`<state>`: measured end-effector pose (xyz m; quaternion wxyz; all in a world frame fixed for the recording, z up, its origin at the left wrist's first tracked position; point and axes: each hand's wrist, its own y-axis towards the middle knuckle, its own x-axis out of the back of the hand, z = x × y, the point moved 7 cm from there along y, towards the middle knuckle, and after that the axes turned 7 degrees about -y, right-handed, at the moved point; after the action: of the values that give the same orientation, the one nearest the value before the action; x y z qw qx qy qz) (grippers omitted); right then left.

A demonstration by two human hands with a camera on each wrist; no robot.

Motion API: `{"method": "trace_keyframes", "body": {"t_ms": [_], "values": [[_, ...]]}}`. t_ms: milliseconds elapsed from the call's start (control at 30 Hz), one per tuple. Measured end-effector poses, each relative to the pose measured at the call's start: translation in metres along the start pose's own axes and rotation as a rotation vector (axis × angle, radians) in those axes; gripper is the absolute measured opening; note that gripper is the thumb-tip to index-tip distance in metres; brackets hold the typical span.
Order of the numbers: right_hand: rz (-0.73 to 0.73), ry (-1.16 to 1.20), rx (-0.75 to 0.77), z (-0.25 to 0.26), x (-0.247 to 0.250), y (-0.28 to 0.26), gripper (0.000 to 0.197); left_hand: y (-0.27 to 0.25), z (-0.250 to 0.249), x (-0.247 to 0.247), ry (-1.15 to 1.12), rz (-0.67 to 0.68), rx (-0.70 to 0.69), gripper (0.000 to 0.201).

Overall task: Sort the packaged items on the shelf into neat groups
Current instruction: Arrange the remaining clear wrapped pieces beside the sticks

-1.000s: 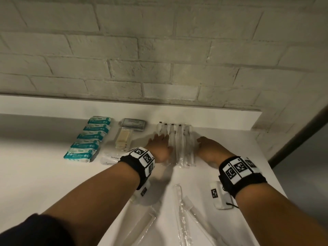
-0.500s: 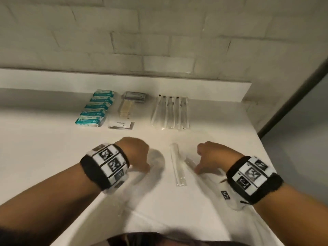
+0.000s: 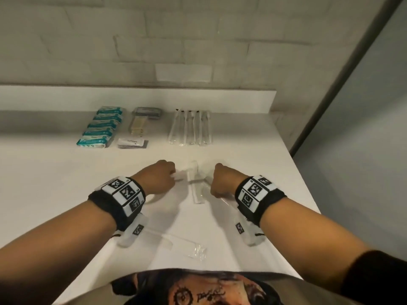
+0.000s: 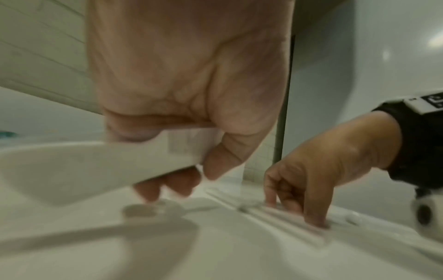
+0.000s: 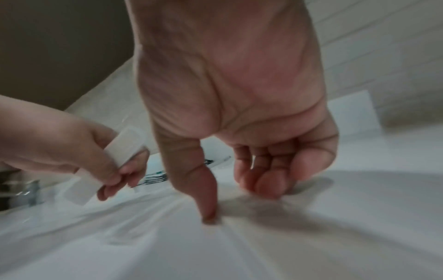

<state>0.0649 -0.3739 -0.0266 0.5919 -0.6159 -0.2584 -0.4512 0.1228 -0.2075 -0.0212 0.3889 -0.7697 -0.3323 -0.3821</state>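
On the white shelf (image 3: 55, 172) my left hand (image 3: 164, 178) pinches a long clear packet (image 4: 95, 163) between thumb and fingers and holds it off the surface; the right wrist view shows the same packet (image 5: 124, 149) in that pinch. My right hand (image 3: 217, 183) is curled, its thumb and fingertips (image 4: 316, 221) set down on another long clear packet (image 4: 282, 216) that lies flat. A third clear packet (image 3: 195, 186) lies between the two hands. A neat row of similar clear packets (image 3: 190, 128) lines the back.
At the back left lie teal tissue packs (image 3: 99, 128), a grey box (image 3: 147, 112), tan packets (image 3: 138, 126) and white sachets (image 3: 132, 143). One more clear packet (image 3: 182, 243) lies near my body. The shelf ends at the right (image 3: 304, 183), and a brick wall stands behind it.
Both hands have drawn back from the back row of clear packets to the loose ones nearer me. The left hand has picked one up, and the right has come down on another.
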Motion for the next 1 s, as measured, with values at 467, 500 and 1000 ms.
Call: {"method": "trace_keyframes", "body": {"t_ms": [467, 500, 1000], "values": [[-0.045, 0.011, -0.107, -0.094, 0.021, -0.05, 0.034, 0.027, -0.059, -0.023, 0.353, 0.165, -0.217, 0.063], [-0.028, -0.086, -0.147, -0.104, 0.016, -0.055, 0.044, 0.028, -0.058, -0.022, 0.365, 0.172, -0.197, 0.056], [0.078, -0.146, 0.117, -0.035, -0.022, -0.074, 0.026, -0.004, -0.008, -0.016, 0.161, 0.164, -0.033, 0.019]]}}
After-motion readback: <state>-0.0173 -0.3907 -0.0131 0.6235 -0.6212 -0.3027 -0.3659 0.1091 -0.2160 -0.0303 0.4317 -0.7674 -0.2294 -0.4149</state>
